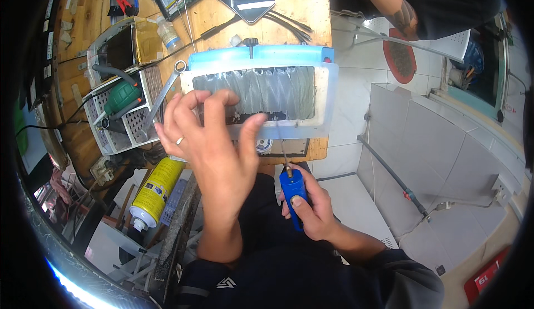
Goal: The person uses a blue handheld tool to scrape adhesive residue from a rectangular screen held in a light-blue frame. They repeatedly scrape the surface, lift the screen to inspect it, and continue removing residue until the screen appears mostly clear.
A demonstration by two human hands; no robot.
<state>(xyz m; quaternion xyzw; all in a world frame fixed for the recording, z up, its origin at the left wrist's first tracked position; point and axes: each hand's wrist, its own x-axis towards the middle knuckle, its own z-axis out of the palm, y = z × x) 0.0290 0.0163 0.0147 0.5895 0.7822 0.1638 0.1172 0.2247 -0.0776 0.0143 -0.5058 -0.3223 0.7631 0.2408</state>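
1. Tool handle [291, 184]: blue plastic, rather smooth; its thin shaft [282, 146] looks metallic.
2. Rectangular panel [272, 89]: grey surface, wrinkled and streaky, similar to film.
3. Mat [326, 89]: translucent, seemingly soft plastic.
4. Counter [303, 3]: wood with visible grain.
5. Ring wrench [165, 91]: shiny metal.
6. Phone [253, 1]: glossy black, like glass.

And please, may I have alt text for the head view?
A person's right hand holds a blue tool, its thin metal rod reaching a grey panel; the left hand curls over the panel's left side.
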